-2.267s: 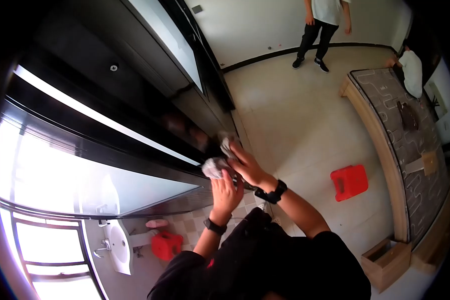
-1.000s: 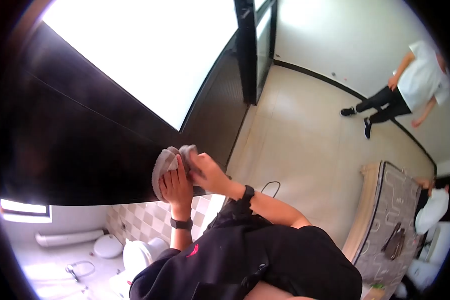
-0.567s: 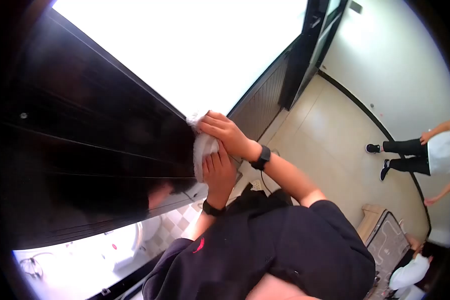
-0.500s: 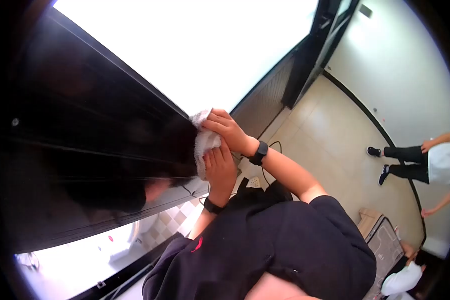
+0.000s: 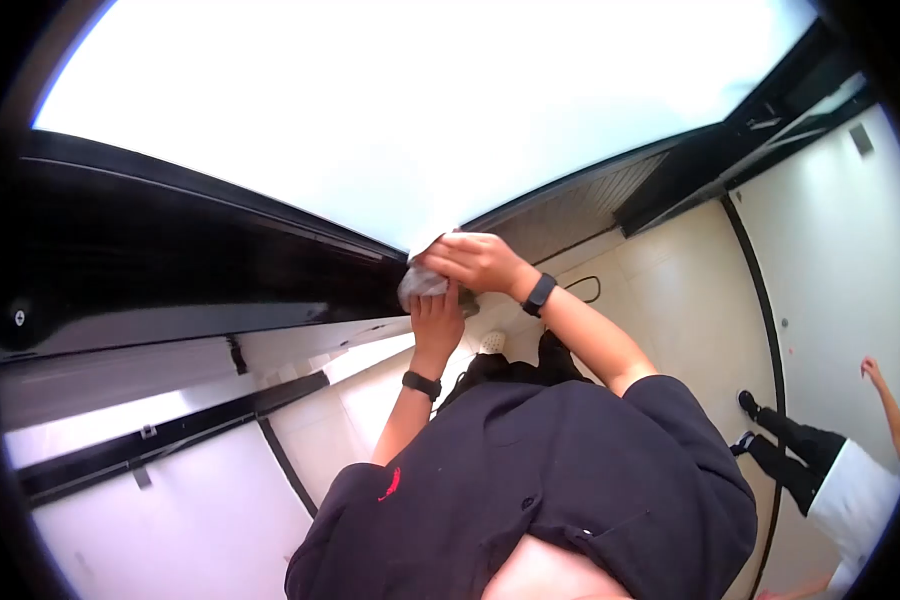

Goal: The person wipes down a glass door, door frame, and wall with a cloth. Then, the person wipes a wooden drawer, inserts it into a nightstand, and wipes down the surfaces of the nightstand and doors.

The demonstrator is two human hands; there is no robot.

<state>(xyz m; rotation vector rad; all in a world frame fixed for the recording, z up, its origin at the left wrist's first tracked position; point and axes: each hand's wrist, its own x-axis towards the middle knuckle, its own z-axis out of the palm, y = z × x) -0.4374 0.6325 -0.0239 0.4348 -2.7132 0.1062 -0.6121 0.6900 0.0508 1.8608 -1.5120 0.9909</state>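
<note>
The right hand [image 5: 478,263] grips the upper part of a cloth [image 5: 423,286]; the left hand [image 5: 437,325], just below, grasps its lower part. The cloth sits between them at the end of a black frame [image 5: 200,245] stretching leftward. Above the hands is a white pane [image 5: 390,120]; well to their right stands a person [image 5: 855,500].
</note>
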